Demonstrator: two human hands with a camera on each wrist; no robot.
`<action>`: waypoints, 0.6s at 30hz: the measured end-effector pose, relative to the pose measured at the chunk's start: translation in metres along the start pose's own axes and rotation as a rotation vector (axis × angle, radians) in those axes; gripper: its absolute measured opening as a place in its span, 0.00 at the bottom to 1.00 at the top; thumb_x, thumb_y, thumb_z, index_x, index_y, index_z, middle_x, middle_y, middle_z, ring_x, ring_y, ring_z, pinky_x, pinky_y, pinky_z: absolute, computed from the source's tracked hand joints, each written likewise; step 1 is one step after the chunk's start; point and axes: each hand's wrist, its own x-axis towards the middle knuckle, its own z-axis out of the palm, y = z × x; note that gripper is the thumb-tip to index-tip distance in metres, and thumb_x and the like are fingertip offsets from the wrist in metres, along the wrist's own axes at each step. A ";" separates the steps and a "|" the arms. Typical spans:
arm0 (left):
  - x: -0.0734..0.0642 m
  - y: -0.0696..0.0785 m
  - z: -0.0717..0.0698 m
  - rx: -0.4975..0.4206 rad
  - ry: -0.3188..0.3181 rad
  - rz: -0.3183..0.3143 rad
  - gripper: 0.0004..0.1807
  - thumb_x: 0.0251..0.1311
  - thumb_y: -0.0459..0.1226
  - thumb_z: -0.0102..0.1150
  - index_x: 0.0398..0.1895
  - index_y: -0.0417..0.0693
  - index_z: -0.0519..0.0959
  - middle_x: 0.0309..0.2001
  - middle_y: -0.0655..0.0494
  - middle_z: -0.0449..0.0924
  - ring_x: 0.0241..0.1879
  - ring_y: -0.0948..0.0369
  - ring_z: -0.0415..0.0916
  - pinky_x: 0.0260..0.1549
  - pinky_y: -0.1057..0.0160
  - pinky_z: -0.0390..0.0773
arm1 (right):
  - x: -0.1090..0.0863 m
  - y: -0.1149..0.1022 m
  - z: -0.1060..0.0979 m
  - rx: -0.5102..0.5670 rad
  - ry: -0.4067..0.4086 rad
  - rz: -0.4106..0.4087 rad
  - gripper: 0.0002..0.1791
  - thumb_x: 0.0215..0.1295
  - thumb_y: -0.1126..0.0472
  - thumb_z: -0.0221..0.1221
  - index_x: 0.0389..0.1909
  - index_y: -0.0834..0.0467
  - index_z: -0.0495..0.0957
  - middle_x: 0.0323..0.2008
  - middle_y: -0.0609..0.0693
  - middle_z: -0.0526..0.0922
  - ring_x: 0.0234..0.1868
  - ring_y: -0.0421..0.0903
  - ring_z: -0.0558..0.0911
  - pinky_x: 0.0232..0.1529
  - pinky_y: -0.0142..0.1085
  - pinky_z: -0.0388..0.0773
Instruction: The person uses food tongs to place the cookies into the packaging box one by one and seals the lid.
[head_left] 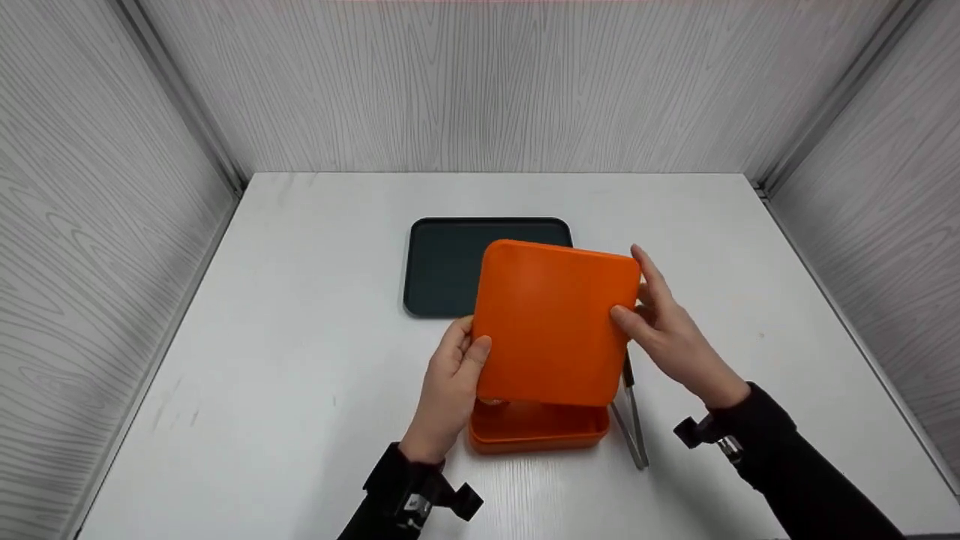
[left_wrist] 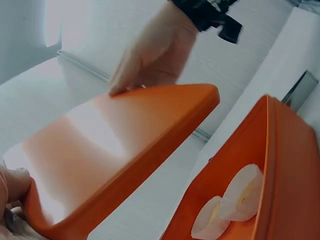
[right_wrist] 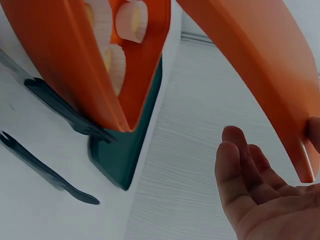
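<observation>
Both hands hold an orange lid (head_left: 555,322) tilted above an orange box (head_left: 540,442). My left hand (head_left: 450,382) grips its left edge, thumb on the top face. At the right edge, my right hand (head_left: 675,337) has its thumb on the top face and a finger by the far corner; in the right wrist view some fingers (right_wrist: 232,175) stand apart from the lid. Inside the box lie several small pieces with yellow middles in white paper cups (left_wrist: 242,195). The lid hides much of the box in the head view.
Metal tongs (head_left: 637,435) with dark tips (right_wrist: 60,105) lie just right of the box. Behind it is a dark green tray (head_left: 442,270), partly covered by the lid. Grey wood-grain panels (head_left: 480,90) enclose the white table (head_left: 300,337) at the back and sides.
</observation>
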 end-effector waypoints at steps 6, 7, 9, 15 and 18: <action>0.000 -0.006 0.000 0.014 0.024 -0.063 0.29 0.80 0.42 0.46 0.79 0.52 0.55 0.72 0.50 0.69 0.67 0.55 0.70 0.67 0.50 0.70 | 0.001 0.018 0.020 0.026 -0.011 0.093 0.50 0.77 0.47 0.56 0.83 0.39 0.29 0.65 0.62 0.73 0.45 0.56 0.83 0.40 0.36 0.83; 0.000 -0.008 0.000 0.065 0.017 -0.064 0.31 0.80 0.43 0.45 0.81 0.53 0.52 0.74 0.51 0.66 0.69 0.56 0.68 0.69 0.49 0.68 | 0.002 0.021 0.022 0.009 -0.004 0.109 0.50 0.76 0.46 0.56 0.83 0.40 0.29 0.63 0.62 0.75 0.39 0.54 0.82 0.36 0.35 0.82; -0.001 -0.012 0.000 0.225 0.012 -0.061 0.34 0.80 0.44 0.44 0.83 0.52 0.46 0.77 0.51 0.61 0.72 0.57 0.65 0.72 0.48 0.65 | 0.004 0.026 0.025 -0.025 0.005 0.143 0.50 0.75 0.44 0.56 0.83 0.41 0.31 0.60 0.61 0.77 0.31 0.53 0.77 0.30 0.35 0.77; -0.001 -0.027 0.000 0.832 0.046 0.011 0.35 0.80 0.44 0.45 0.80 0.34 0.51 0.37 0.48 0.80 0.36 0.56 0.75 0.41 0.57 0.81 | 0.009 0.038 0.030 -0.201 0.010 0.175 0.51 0.74 0.41 0.56 0.84 0.52 0.37 0.58 0.61 0.80 0.37 0.50 0.79 0.33 0.33 0.79; -0.001 -0.033 0.000 0.991 0.065 0.042 0.33 0.78 0.42 0.48 0.77 0.30 0.57 0.24 0.53 0.70 0.25 0.58 0.68 0.26 0.60 0.74 | 0.011 0.045 0.034 -0.354 0.019 0.145 0.48 0.76 0.43 0.54 0.82 0.61 0.41 0.48 0.61 0.83 0.38 0.49 0.80 0.36 0.35 0.79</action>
